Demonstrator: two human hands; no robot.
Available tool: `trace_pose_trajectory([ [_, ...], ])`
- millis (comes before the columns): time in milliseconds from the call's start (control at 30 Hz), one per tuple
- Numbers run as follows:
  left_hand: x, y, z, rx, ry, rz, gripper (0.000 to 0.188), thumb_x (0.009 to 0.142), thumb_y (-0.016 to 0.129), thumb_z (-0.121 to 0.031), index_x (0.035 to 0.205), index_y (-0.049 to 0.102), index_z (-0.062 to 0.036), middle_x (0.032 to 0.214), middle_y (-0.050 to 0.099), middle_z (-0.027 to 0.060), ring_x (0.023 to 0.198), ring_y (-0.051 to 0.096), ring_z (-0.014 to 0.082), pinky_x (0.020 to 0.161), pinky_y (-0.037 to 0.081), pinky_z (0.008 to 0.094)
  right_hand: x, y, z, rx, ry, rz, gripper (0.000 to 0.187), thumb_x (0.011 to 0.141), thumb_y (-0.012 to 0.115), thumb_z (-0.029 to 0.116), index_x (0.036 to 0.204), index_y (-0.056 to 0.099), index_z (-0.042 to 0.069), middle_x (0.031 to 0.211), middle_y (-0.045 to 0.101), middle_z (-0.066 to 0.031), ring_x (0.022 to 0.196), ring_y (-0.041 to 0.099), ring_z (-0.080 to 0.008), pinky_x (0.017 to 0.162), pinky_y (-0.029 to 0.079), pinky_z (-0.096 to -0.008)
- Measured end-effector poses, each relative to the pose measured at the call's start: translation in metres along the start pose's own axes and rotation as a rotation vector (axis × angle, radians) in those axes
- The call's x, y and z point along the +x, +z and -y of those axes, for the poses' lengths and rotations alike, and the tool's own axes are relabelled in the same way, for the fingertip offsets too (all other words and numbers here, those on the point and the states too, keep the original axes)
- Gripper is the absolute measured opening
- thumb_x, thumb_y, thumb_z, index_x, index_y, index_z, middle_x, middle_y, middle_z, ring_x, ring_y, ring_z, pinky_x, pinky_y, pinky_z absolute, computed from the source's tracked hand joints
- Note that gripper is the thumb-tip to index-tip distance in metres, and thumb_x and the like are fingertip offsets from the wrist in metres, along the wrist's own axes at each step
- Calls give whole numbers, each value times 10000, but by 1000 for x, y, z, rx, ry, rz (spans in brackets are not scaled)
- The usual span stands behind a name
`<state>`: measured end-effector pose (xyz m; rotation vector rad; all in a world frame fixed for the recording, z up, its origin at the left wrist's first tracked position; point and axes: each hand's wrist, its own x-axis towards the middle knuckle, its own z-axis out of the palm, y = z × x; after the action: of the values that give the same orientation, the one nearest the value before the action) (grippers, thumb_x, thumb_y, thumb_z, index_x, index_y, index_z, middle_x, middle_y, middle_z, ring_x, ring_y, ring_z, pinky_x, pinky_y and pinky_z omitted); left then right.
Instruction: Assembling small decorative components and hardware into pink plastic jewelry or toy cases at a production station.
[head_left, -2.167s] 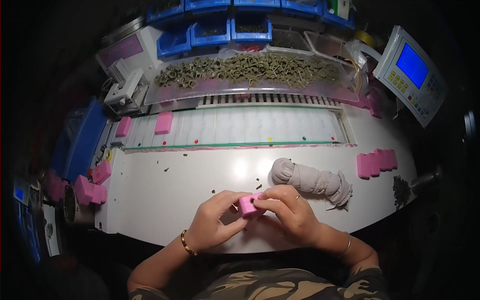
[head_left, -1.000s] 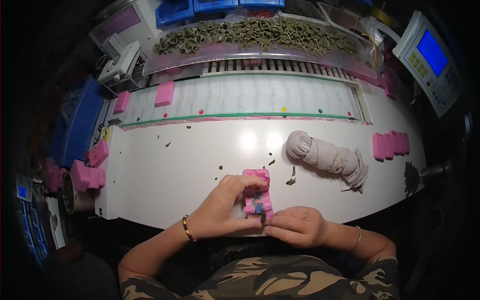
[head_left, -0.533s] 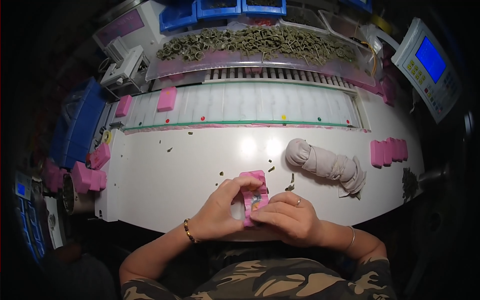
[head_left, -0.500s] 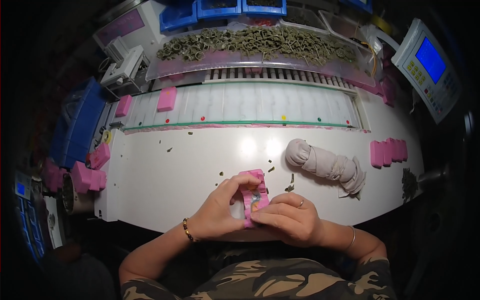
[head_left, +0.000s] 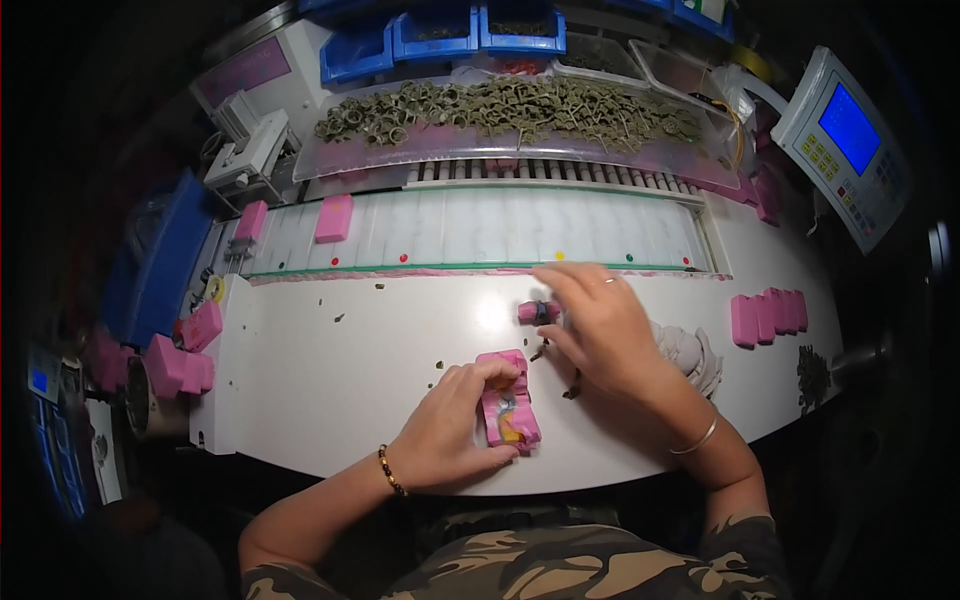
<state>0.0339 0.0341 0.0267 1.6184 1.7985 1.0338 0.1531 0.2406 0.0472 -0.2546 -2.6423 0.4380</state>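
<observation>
My left hand (head_left: 452, 425) is closed round a pink rubber mould (head_left: 509, 402), which rests near the table's front edge. The mould's hollowed inner face is up, with yellow and grey-blue patches. Farther off, my right hand (head_left: 608, 330) is over the table, thumb and fingers spread. Beside its fingers a small pink mould piece (head_left: 527, 313) with a dark band lies on the white surface; I see no grip on it. My right hand and wrist cover part of a pale cloth-wrapped bundle (head_left: 690, 357).
Green scraps (head_left: 339, 318) dot the white table. Pink blocks stand in a row (head_left: 768, 317) at right. Behind are a pale panelled strip (head_left: 450, 228), a clear tray (head_left: 450, 158) heaped with green ring-like pieces and blue bins (head_left: 437, 45). A blue-screened control panel (head_left: 848, 135) stands far right.
My right hand has left the mould and moved forward and right. The small pink piece now lies beside it, and the mould's inside shows more. My left hand keeps its hold.
</observation>
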Motion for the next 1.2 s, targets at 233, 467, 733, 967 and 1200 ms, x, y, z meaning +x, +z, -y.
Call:
trace_pose_trajectory([
  [233,8,-5,4,-89,-48,28,792,662,837,-197,1317,406,-80,1210,551,134,1110,545,320,984,439,398,-35,-46,-27,95,49,350,746,722,769,63,1410,487,119,1288,582,-153,1106,573,-338,945,472,-414],
  [467,13,-8,11,-153,-117,77,857,647,854,-240,1345,389,-68,1205,553,153,1119,549,332,991,435,408,-12,-63,41,-203,-207,-357,423,732,702,66,1147,725,141,1205,664,-125,900,628,-274,695,530,-341],
  [733,12,-5,2,-126,-186,71,880,647,861,-239,1373,393,-69,1218,564,200,1123,549,383,963,452,441,-25,-24,46,-183,-416,80,470,806,619,182,1275,625,151,1301,610,-99,902,619,-275,716,502,-347],
  [967,1,7,9,23,35,-120,669,703,803,-136,1275,462,-63,1192,563,130,1075,564,309,938,461,393,-59,-25,61,-168,-397,-4,480,771,651,168,1248,670,217,1269,638,-90,890,634,-257,725,518,-323],
  [1200,2,6,2,54,43,-157,681,677,826,-171,1256,475,-107,1068,532,113,963,517,314,865,452,393,-69,-44,-6,-378,-193,141,491,786,629,85,1271,623,163,1344,583,-83,980,610,-270,828,467,-361],
])
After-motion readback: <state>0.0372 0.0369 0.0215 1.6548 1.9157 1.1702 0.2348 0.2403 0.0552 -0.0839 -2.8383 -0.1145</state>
